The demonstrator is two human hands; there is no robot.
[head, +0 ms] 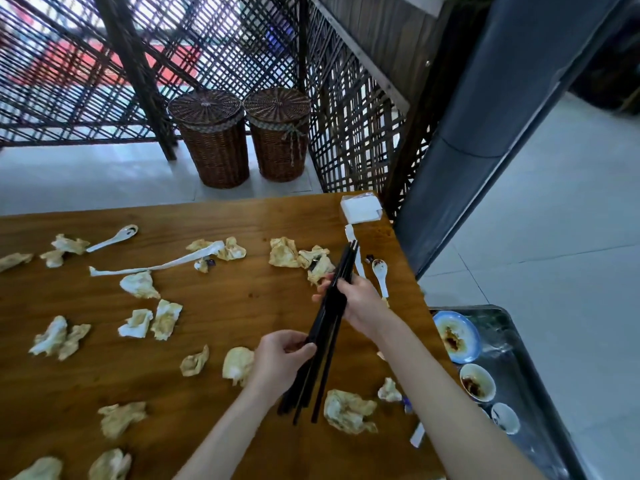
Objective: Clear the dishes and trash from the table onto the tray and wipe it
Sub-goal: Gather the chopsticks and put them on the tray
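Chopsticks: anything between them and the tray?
Nothing visible blocks the way. Both hands, left hand and right hand, hold the chopsticks above the table. The tray sits just past the table's right edge; its plate and two bowls line the near side, the far side is bare.

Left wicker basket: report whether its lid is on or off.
On. The left wicker basket has its woven lid sitting flat over the rim.

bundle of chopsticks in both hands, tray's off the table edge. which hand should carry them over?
Right, probably. The right hand grips the chopsticks high up and its arm lies on the tray side. The left hand holds lower, farther from it.
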